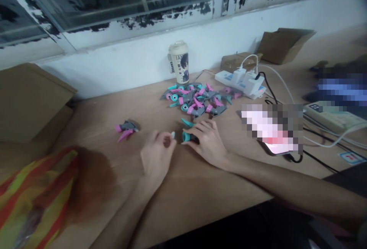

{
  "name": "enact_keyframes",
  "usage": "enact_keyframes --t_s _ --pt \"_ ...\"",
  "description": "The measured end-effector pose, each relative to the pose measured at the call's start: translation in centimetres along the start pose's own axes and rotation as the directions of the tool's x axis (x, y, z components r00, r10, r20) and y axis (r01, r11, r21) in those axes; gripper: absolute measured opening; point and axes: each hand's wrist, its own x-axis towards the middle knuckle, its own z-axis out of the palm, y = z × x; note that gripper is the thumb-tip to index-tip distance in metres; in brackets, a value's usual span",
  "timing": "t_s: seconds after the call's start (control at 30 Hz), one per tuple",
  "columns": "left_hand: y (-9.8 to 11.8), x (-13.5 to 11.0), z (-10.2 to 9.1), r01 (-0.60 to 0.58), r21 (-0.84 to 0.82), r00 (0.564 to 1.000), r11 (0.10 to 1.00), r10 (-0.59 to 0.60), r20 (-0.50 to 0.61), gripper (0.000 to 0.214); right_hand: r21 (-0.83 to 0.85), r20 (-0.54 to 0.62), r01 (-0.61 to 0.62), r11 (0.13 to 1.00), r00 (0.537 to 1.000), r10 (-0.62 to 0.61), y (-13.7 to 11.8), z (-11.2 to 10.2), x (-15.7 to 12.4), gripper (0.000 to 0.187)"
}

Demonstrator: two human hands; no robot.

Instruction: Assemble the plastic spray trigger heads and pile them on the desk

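Note:
My left hand (156, 153) rests on the wooden table (200, 188), fingers curled with the thumb and forefinger pinched; what they pinch is too small to name. My right hand (208, 140) lies just right of it, fingers closed round a small teal and dark plastic part (187, 137). A loose teal piece (187, 122) lies just beyond the right hand. Farther back sits a pile of grey, pink and teal plastic parts (197, 100). One assembled grey and pink piece (126, 128) lies alone to the left.
A coffee cup (179, 62) stands by the wall. A white power strip (243, 81) with chargers and cables sits at the right, near a phone (275, 142). Cardboard boxes (28, 100) stand at left and back right (283, 44). A striped cloth (34, 195) lies at the near left.

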Motion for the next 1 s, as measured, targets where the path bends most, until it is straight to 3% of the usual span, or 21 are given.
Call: enact_keyframes --t_s 0.07,0.17,0.23,0.3,0.43,0.57,0.67,0.8,1.0 --pt "-1.3 0.9 -0.4 0.115 -0.150 0.993 0.982 -0.119 -0.023 0.017 0.044 -0.039 -0.048 0.998 0.998 0.050 0.5 -0.1 0.2 0.024" --pt "-2.3 1.8 -0.6 0.309 -0.524 0.951 0.794 -0.244 0.191 0.020 0.162 -0.076 -0.047 0.986 0.995 0.060 1.0 -0.1 0.5 0.029" --pt "-2.0 1.8 -0.5 0.391 -0.614 0.914 0.685 -0.210 0.347 0.022 0.243 -0.067 -0.026 0.970 0.997 0.043 0.9 0.1 0.6 0.030" --pt "-1.2 1.4 -0.2 0.399 -0.632 0.897 0.664 -0.140 0.420 0.020 0.313 -0.050 -0.012 0.950 0.998 0.029 0.7 0.2 0.6 0.029" --pt "-0.4 0.4 0.4 0.322 -0.629 0.915 0.708 -0.064 0.397 0.019 0.403 -0.026 0.002 0.915 1.000 0.009 0.3 0.0 0.6 0.028" --pt "-0.6 -0.1 0.7 0.191 -0.529 0.971 0.827 -0.079 0.226 0.018 0.436 -0.006 -0.014 0.900 1.000 0.018 0.2 -0.2 0.6 0.026" --pt "-0.5 -0.2 0.5 0.087 -0.480 0.990 0.873 -0.023 0.137 0.014 0.436 -0.006 -0.003 0.900 1.000 0.006 0.2 -0.2 0.6 0.027" --pt "0.1 -0.2 0.2 -0.004 -0.453 0.988 0.891 0.074 0.136 0.007 0.414 -0.016 0.025 0.910 1.000 -0.020 0.4 0.0 0.5 0.027" --pt "-0.1 -0.3 0.6 0.011 -0.393 0.988 0.919 0.051 0.147 0.006 0.363 -0.040 0.072 0.929 0.997 -0.062 0.7 0.2 0.3 0.028"
